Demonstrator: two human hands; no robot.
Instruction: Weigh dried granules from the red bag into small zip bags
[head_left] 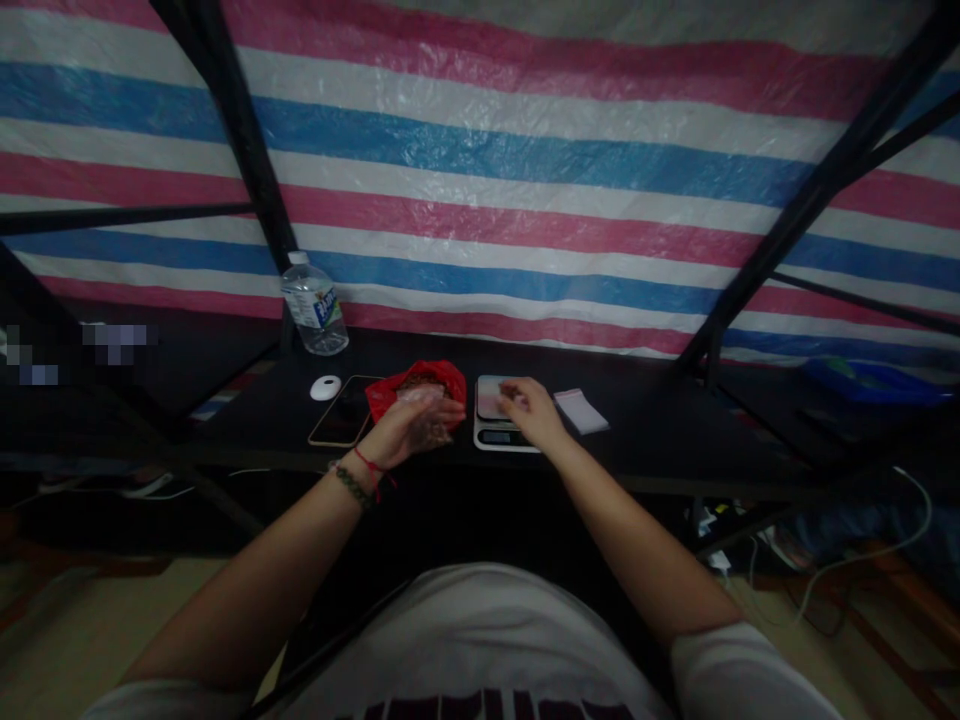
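Note:
My left hand (414, 425) is cupped in front of a red plastic bag (383, 397), with small brown pieces (435, 436) in it; blur hides what kind they are. The bag stands with its mouth spread, and more brown bits and a clear plastic packet (420, 392) show inside. Over the plate of a white digital kitchen scale (482, 440) is my right hand (531, 408), its fingertips pinched together. Whatever lies between those fingertips is too small to name. Beside the scale, to the right, lies a stack of small pale plastic bags (582, 411).
A phone (341, 415) and a white oval case (325, 388) lie left of the red bag. Behind them a clear plastic bottle (315, 308) stands by a black metal post (255, 150). Striped sheeting (510, 190) hangs behind the black table (660, 430).

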